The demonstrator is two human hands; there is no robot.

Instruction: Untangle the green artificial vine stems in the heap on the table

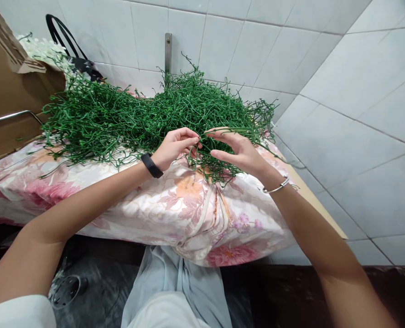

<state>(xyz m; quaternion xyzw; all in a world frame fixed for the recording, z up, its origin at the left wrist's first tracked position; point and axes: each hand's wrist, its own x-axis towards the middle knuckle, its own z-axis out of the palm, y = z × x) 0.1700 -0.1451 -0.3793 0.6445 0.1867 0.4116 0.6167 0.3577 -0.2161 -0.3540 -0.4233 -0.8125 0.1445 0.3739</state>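
A big heap of thin green plastic stems (127,114) lies on a table covered by a flowered cloth (189,214). My left hand (173,146), with a black band on its wrist, pinches a few green stems at the heap's front edge. My right hand (238,150), with a silver bangle on its wrist, holds a green stem between thumb and forefinger just to the right, its other fingers stretched out. The two hands nearly touch at the fingertips.
A brown cardboard box (7,86) stands at the left with white flowers (43,50) and a black bag handle (64,36) behind it. White tiled walls (342,91) close in the back and right. My pale trousers (175,291) show below the table edge.
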